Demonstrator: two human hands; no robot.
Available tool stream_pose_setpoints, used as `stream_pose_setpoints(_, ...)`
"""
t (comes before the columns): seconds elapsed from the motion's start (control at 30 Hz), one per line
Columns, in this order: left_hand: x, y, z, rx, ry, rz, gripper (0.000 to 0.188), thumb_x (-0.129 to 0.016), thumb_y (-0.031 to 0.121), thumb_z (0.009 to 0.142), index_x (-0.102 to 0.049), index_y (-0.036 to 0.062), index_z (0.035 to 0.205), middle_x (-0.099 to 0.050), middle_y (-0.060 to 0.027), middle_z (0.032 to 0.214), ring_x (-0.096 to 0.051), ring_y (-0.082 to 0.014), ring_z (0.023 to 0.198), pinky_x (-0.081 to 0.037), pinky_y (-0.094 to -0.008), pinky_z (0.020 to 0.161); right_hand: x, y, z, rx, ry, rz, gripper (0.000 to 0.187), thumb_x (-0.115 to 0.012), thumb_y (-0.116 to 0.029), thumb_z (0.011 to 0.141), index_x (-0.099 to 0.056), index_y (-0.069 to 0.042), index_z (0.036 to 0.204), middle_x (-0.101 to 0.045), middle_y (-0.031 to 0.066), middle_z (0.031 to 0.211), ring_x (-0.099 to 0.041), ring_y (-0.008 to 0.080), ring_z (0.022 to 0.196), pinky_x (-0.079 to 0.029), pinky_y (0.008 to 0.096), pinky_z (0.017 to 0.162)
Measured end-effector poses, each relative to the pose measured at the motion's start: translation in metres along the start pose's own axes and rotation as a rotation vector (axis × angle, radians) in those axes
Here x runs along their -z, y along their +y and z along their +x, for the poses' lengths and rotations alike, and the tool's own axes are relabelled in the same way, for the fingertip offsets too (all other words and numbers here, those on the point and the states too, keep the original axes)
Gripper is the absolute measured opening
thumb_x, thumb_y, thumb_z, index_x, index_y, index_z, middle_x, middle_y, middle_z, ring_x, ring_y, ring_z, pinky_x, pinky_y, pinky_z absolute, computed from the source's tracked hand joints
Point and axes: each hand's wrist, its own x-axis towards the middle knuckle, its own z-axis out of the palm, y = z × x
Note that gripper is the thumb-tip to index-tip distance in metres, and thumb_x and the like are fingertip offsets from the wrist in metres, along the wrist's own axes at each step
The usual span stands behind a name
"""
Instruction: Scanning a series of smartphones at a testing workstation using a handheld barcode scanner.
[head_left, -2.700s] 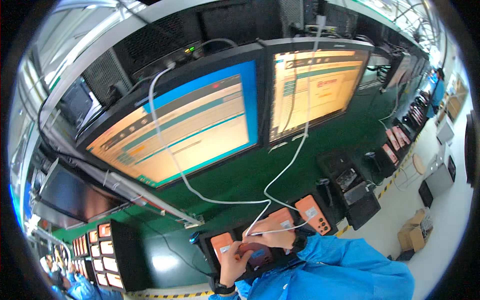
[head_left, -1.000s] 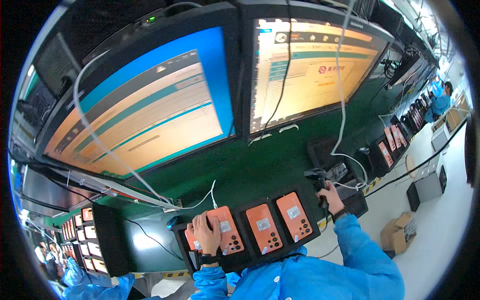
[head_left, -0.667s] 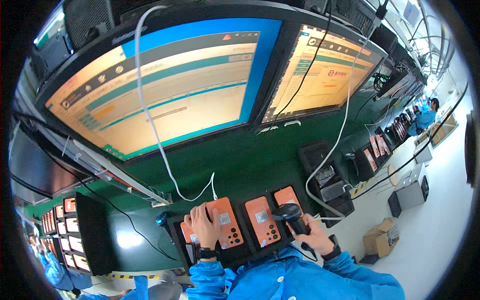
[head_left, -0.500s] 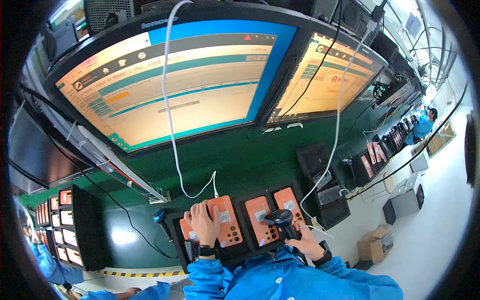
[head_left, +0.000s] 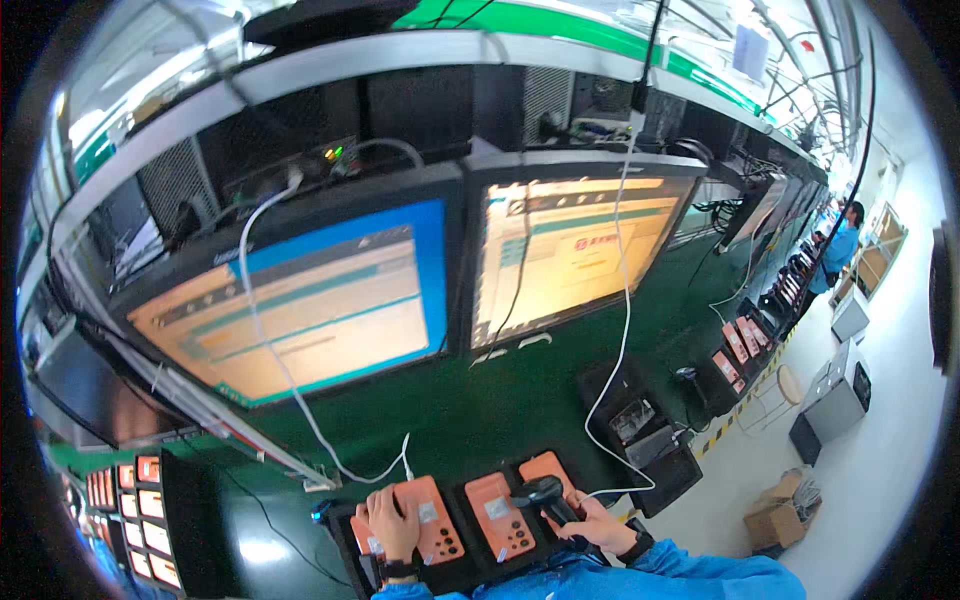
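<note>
Several orange phones with white labels lie in a black tray (head_left: 462, 570) at the bottom centre. My left hand (head_left: 392, 532) rests with fingers extended over the leftmost phone (head_left: 361, 540), its thumb side against a larger-looking phone (head_left: 428, 500). A white cable (head_left: 407, 458) ends at that phone's top edge. In my right hand (head_left: 602, 530) is a black handheld barcode scanner (head_left: 542, 494), its head above the right edge of the middle phone (head_left: 496, 505). Another phone (head_left: 545, 466) lies behind the scanner, partly hidden by it and my hand.
Two monitors (head_left: 300, 310) (head_left: 580, 255) stand beyond the tray on a green bench. A black tray (head_left: 672, 478) with dark items sits at right, near hanging cables. Stacked phone trays (head_left: 190, 510) stand at left. A cardboard box (head_left: 780, 518) and a distant person (head_left: 843, 245) are at right.
The view has tilted upward and shifted, so the monitors and the phone tray appear lower. My left hand stays on the phones, and my right hand still holds the scanner.
</note>
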Motion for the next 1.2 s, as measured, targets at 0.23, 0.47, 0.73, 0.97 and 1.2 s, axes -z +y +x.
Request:
stream_pose_setpoints(0.23, 0.029, 0.047, -0.005, -0.093, 0.284, -0.304, 0.033, -0.067, 0.02, 0.079, -0.056, 0.0034, 0.105, -0.061, -0.0147, 0.098, -0.058, -0.0344, 0.095, -0.047, -0.0437, 0.082, 0.058, -0.029, 0.017, 0.201, 0.244, -0.184, 0.042, -0.073, -0.001, 0.066, -0.039, -0.01, 0.089, -0.04, -0.0013, 0.083, -0.043, 0.0081, 0.078, -0.039, 0.0245, 0.067)
stream_pose_setpoints(0.47, 0.021, 0.124, -0.043, -0.025, -0.28, -0.464, 0.024, -0.062, 0.014, 0.089, -0.059, 0.0043, 0.11, -0.064, -0.0174, 0.09, -0.062, -0.0301, 0.069, -0.049, -0.0354, 0.062, 0.171, 0.067, 0.109, 0.397, 0.502, -0.613, 0.044, -0.073, -0.003, 0.064, -0.035, -0.01, 0.086, -0.034, 0.0001, 0.078, -0.039, 0.013, 0.073, -0.037, 0.0291, 0.064)
stream_pose_setpoints(0.73, 0.02, 0.159, -0.027, 0.395, -0.513, -0.512, 0.039, -0.069, 0.024, 0.08, -0.054, 0.0038, 0.11, -0.061, -0.0174, 0.098, -0.061, -0.0349, 0.087, -0.049, -0.0403, 0.075, 0.235, 0.244, 0.193, 0.175, 0.493, -0.537, 0.046, -0.081, -0.021, 0.064, -0.046, -0.004, 0.089, -0.046, 0.0107, 0.08, -0.049, 0.0263, 0.077, -0.042, 0.0366, 0.071)
stream_pose_setpoints(0.97, -0.017, 0.137, -0.036, 0.438, -0.27, -0.718, 0.049, -0.072, 0.028, 0.077, -0.051, 0.0032, 0.113, -0.065, -0.0168, 0.092, -0.064, -0.036, 0.077, -0.052, -0.0398, 0.069, 0.162, 0.105, 0.18, 0.52, 0.591, -0.379, 0.016, -0.057, -0.017, 0.087, -0.051, -0.002, 0.084, -0.058, 0.0122, 0.097, -0.054, 0.0255, 0.093, -0.042, 0.0339, 0.083)
stream_pose_setpoints(1.2, -0.037, 0.123, -0.03, 0.326, -0.311, -1.008, 0.042, -0.065, 0.0, 0.077, -0.051, -0.0005, 0.117, -0.065, -0.0115, 0.098, -0.063, -0.0173, 0.089, -0.05, -0.0289, 0.078, 0.052, -0.031, 0.114, 0.75, -0.019, -0.484, 0.02, -0.046, -0.019, 0.098, -0.056, -0.002, 0.096, -0.057, 0.0075, 0.107, -0.055, 0.0174, 0.094, -0.043, 0.0308, 0.081)
